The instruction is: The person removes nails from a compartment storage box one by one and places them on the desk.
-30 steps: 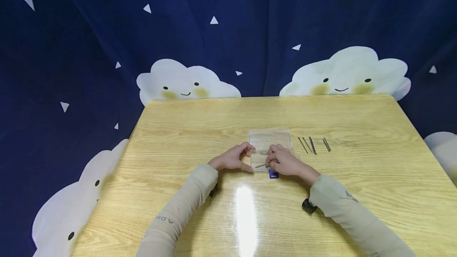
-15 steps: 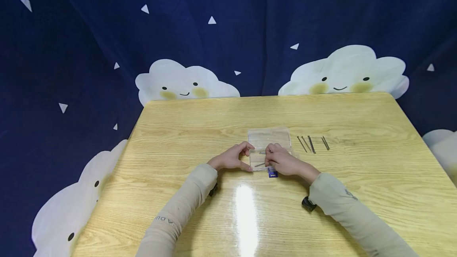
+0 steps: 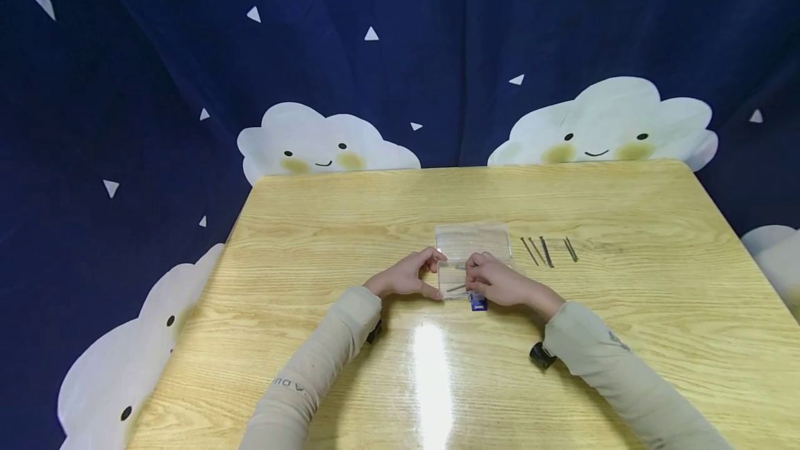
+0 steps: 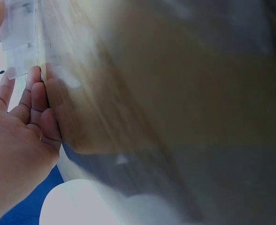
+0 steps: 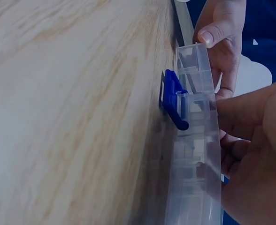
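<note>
A clear plastic compartment box (image 3: 445, 275) lies on the table with its lid (image 3: 473, 243) folded back. A blue latch (image 5: 172, 98) hangs at its front side. My left hand (image 3: 406, 276) holds the box's left end, thumb at the near corner and fingers at the far one. My right hand (image 3: 498, 282) reaches over the box with bent fingers inside it; whatever lies between the fingertips is hidden. One thin metal nail (image 3: 457, 288) rests inside, and another piece of metal shows partly beside my right fingers.
To the right of the box several long nails (image 3: 546, 252) lie on the wooden table (image 3: 337, 228), spaced apart in two groups. A dark blue curtain (image 3: 437, 54) with cloud prints hangs behind the far table edge.
Both hands stay almost in place over the box. My right fingers shift slightly within it. The nails on the table have not moved.
</note>
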A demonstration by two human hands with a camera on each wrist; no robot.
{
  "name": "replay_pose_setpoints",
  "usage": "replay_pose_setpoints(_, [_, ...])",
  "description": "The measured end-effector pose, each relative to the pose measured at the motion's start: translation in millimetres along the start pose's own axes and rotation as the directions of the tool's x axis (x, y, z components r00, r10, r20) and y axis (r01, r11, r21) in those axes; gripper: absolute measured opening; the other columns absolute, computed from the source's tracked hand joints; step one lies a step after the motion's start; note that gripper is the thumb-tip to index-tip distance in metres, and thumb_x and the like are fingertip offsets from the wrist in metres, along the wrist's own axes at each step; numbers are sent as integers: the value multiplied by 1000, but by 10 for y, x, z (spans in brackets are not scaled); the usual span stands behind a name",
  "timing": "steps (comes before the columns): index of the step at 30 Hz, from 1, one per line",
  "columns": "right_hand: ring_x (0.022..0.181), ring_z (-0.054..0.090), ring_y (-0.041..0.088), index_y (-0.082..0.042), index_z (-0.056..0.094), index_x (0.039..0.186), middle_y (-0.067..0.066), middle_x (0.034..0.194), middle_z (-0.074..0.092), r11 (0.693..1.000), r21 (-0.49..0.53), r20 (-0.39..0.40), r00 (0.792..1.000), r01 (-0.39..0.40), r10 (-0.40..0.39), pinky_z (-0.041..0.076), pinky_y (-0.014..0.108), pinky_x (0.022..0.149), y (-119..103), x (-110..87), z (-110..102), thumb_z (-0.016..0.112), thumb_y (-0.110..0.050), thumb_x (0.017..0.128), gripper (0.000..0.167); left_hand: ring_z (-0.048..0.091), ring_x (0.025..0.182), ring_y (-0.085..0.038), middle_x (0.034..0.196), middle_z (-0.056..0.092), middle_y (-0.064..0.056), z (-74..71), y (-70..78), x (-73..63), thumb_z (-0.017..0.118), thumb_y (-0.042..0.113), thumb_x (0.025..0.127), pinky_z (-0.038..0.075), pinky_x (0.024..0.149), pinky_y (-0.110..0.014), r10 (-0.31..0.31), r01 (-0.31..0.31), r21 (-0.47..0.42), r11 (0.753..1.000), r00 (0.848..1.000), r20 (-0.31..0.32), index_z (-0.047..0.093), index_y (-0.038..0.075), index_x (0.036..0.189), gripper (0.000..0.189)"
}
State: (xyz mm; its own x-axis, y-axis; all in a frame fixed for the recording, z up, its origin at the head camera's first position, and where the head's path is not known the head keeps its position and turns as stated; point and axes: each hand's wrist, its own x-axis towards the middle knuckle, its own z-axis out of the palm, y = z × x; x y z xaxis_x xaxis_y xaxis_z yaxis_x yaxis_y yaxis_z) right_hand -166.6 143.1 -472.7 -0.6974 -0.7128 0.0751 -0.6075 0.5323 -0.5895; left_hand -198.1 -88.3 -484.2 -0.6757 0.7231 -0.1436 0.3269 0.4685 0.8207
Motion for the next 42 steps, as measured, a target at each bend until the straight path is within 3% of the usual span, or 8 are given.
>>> replay_pose_setpoints(5, [84,41,19,-9,62,75,3,90,49,1000,-17,2,1000,8,-8,35,37,77,19,0,-1,53,1,85,17,41,83,-19,95,46,-11,-6,5,2,78,13,72,35,77,-26,6,-6,11,1000,1000,-5,43,3,123,63])
replay_pose_setpoints(10, [77,40,18,-10,56,71,2,85,47,983,-159,-12,995,93,-96,36,33,70,5,19,21,54,2,83,18,41,82,-19,95,46,-11,-10,7,1,78,14,72,34,76,-26,2,-2,6,1000,1000,-5,44,4,123,63])
replay_pose_setpoints(13, [76,40,17,-10,54,71,2,85,47,972,-210,1,994,107,-110,37,32,68,-10,26,16,54,2,84,18,40,82,-17,95,46,-9,-13,8,1,79,14,71,33,75,-25,-7,7,7,1000,1000,-8,44,5,123,63])
replay_pose_setpoints(22, [89,39,19,-14,54,75,3,99,48,998,-50,64,997,42,-39,36,37,79,47,-27,-22,61,-11,85,12,39,82,-17,95,46,-10,-17,10,3,78,14,72,32,75,-24,-5,5,12,1000,1000,4,43,5,124,63])
replay_pose_setpoints(31, [95,48,23,-16,56,70,6,99,55,999,6,-17,999,-33,33,38,42,86,50,-35,1,71,-15,77,16,39,82,-17,95,46,-11,-14,17,8,78,13,71,31,75,-23,-9,9,16,1000,1000,1,43,5,123,63])
replay_pose_setpoints(39, [93,50,24,-15,57,69,5,96,57,999,34,-63,997,-32,34,39,42,83,24,-48,-6,73,-12,75,17,40,83,-22,95,46,-14,-19,67,-9,78,11,71,32,75,-26,-1,1,-5,1000,1000,1,44,2,122,63])
replay_pose_setpoints(42, [93,50,23,-17,58,69,4,95,57,998,55,-86,996,-29,34,39,42,83,51,-54,2,73,-12,75,17,39,83,-19,95,46,-12,-6,20,5,79,13,70,31,75,-25,-4,4,0,1000,1000,-8,44,4,122,62])
